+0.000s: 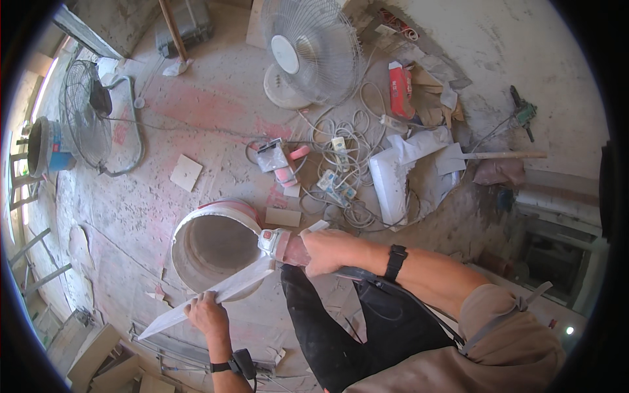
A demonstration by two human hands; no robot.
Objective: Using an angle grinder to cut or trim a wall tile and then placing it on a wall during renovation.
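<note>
My right hand (pixel 326 250) is closed around the body of an angle grinder (pixel 274 243), whose grey head points left over the bucket's near right rim. A long pale strip (pixel 244 279), which looks like cut tile, lies slantwise across the near edge of the dusty bucket (pixel 179 254). My left hand (pixel 208 314) grips this strip toward its lower left end, fingers over its upper edge. Its other end shows beyond my right hand. The grinder's head is at the strip; the disc cannot be made out. The bucket lies close before my knees.
A standing fan (pixel 308 56) is at the back, with tangled cables and power strips (pixel 337 187) before it. A white sack (pixel 390 187), a trowel-like tool (pixel 452 158) and a green power tool (pixel 524 114) lie right. Another fan (pixel 88 111) stands left. Tile offcuts (pixel 186 172) litter the floor.
</note>
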